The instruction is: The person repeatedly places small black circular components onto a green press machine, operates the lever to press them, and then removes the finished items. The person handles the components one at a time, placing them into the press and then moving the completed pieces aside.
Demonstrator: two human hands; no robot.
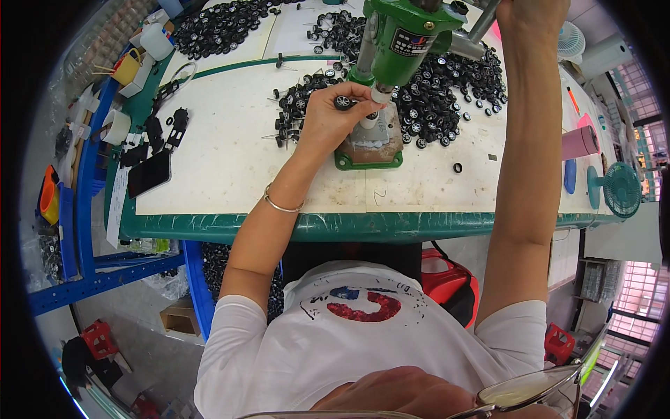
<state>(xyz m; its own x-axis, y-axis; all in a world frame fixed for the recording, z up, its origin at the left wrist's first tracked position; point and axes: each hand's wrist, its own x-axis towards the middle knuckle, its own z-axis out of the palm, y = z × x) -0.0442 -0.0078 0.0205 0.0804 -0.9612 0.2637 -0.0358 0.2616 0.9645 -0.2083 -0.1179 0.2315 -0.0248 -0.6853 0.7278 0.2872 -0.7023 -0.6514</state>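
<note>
Partly hidden: right hand (530, 17) cut by top edge, closed round press lever (481, 21). Left hand (331, 115) pinches small black wheel (343, 103) under green press (405, 42) ram. Wheel pile (436, 98) crowds right; bench (230, 160) bare toward near edge.

left arm: bent at elbow, forearm runs up and right from the lower left, thin bangle at the wrist
left hand (328, 115): back facing up, fingers curled, tips pinched together at its right side
right arm: near straight, reaches steeply up the right side
right hand (534, 17): raised at top edge, closed in a fist, partly cut off
</note>
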